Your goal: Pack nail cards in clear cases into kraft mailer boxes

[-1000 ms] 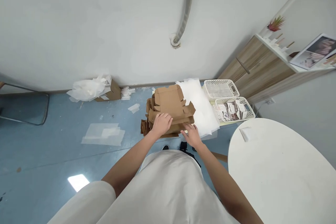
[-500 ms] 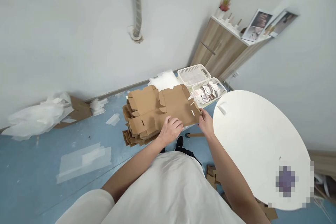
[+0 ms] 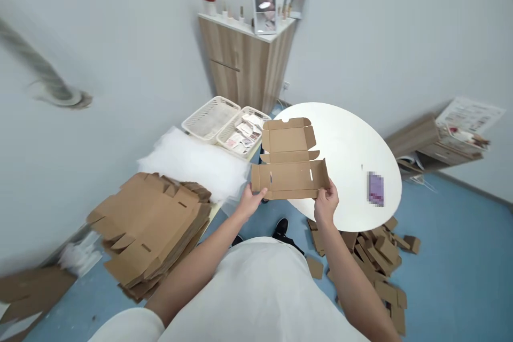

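Observation:
A flat, unfolded cardboard box (image 3: 289,139) with slots and side flaps is held up in front of me, partly over the round white table (image 3: 340,139). My left hand (image 3: 251,202) grips its near left corner, thumb on top. At the near right corner, my right hand (image 3: 326,202) pinches the side flap, which is bent upward. To my left lies a stack of flat cardboard boxes (image 3: 148,219), apart from both hands.
White foam sheets (image 3: 192,163) lie behind the stack. Two white baskets (image 3: 212,117) stand beyond, one with small packets (image 3: 244,133). Folded cardboard boxes (image 3: 377,256) are heaped on the floor at right. A purple item (image 3: 375,189), pixelated, lies on the table. A wooden cabinet (image 3: 244,59) fills the corner.
My view has turned right. The cardboard box has come off the stack and moved right toward the round table. My left hand now grips its left corner; the right hand keeps its hold.

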Tool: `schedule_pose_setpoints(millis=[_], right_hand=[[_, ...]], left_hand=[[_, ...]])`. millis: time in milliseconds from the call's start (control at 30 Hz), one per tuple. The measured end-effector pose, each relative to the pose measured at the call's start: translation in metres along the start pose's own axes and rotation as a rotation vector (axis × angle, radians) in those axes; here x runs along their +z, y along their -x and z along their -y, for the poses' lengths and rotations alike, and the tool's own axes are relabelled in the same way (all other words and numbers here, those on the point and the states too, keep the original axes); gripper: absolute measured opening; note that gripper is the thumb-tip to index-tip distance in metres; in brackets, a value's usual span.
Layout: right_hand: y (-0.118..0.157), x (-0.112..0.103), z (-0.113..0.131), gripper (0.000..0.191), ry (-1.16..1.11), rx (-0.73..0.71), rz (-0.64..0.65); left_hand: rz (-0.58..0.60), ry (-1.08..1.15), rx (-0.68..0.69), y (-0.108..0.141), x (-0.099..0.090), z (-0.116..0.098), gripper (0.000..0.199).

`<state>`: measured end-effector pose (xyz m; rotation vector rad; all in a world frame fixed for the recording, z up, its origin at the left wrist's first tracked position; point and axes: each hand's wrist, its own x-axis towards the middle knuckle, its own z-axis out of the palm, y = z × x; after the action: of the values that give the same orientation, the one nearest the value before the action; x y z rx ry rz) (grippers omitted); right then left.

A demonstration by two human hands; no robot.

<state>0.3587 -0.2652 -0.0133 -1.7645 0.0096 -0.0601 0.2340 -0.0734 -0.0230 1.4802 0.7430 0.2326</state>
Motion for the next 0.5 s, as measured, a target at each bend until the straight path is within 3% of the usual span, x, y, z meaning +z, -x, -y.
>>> schedule_pose_setpoints(millis=[100, 233, 367, 500], right_hand=[[-0.018, -0.037, -0.019, 0.057, 0.017, 0.065, -0.088], [-0.047, -0.078, -0.041, 0.055, 0.047, 0.167, -0.087], [-0.074, -0.103, -0.062, 0.053, 0.138, 0.241, -0.015], [-0.091, -0.115, -0.083, 0.061, 0.215, 0.321, 0.024]], left_hand=[[0.165, 0.035, 0.021, -0.017, 0.048, 0.005, 0.046], [0.208, -0.103, 0.089, -0.039, 0.097, 0.007, 0.042], [0.167, -0.303, 0.132, -0.057, 0.133, 0.007, 0.040], [0.161, -0.417, 0.112, -0.071, 0.156, 0.010, 0.042]])
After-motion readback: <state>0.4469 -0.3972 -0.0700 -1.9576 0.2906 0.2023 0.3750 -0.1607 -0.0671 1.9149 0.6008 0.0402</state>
